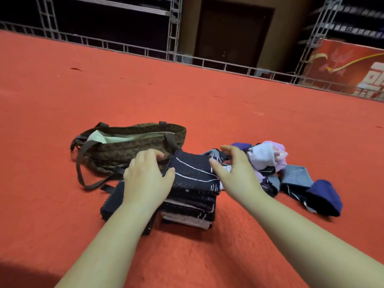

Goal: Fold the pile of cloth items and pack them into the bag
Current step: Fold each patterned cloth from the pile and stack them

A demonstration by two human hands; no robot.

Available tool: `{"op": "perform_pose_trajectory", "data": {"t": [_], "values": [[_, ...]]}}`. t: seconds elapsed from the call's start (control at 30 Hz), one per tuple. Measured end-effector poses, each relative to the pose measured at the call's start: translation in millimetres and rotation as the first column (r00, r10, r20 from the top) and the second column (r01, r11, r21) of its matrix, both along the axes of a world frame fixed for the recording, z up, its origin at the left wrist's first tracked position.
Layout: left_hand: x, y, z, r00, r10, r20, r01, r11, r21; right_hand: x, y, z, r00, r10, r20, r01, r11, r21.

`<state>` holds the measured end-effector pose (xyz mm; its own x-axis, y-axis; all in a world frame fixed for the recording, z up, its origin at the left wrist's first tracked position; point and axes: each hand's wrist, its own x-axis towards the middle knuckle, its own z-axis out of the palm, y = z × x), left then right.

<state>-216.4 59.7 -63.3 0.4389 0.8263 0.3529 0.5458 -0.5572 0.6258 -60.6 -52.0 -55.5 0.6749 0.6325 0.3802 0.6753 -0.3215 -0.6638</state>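
Where hands flank — folded stack.

Event hall: red carpet, metal trusses.

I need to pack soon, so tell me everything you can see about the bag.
The bag is a soft, olive-brown patterned fabric tote with dark brown straps, lying slumped on the red carpet, left of the folded stack. Its mouth gapes open, showing a pale green lining. The left hand overlaps its near side; contact is unclear.

bag: brown patterned, pale green lining | top folded cloth: navy, white lines | carpet: orange-red
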Motion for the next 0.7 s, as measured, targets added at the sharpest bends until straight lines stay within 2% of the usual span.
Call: {"op": "perform_pose_trajectory", "data": {"t": [0.07,0.13,0.23,0.3,0.37,0.53,0.7], "values": [[2.8,-2.6,9.0,0.994,-0.108,0.033,0.101,0.982,0.157,-8.8,-8.7,-3.6,0.982,0.113,0.152,-0.101,0.991,-0.087],[12.2,-4.5,13.7,0.971,-0.222,-0.083,0.236,0.945,0.226,-13.2,-12.4,-6.3,0.957,0.196,0.216,-0.152,0.967,-0.204],[31.7,-3.6,6.6,0.843,-0.298,-0.448,0.388,0.913,0.124,-11.3,-12.5,-10.8,0.953,0.248,0.173,-0.171,0.914,-0.369],[37.8,1.1,-3.6,0.740,-0.327,-0.588,0.410,0.912,0.009,-9.9,-13.5,-16.9,0.960,0.258,0.110,-0.184,0.875,-0.447],[39.5,7.6,-10.6,0.715,-0.370,-0.593,0.419,0.906,-0.059,-10.4,-14.9,-22.9,0.964,0.257,0.064,-0.198,0.858,-0.474],[39.5,12.2,-15.4,0.708,-0.391,-0.588,0.439,0.896,-0.067,-10.6,-12.5,-30.8,0.965,0.256,0.055,-0.199,0.851,-0.485],[41.7,3.9,-3.4,0.665,-0.306,-0.681,0.400,0.916,-0.022,-9.0,-21.1,-40.2,0.964,0.263,0.034,-0.234,0.904,-0.358]]}}
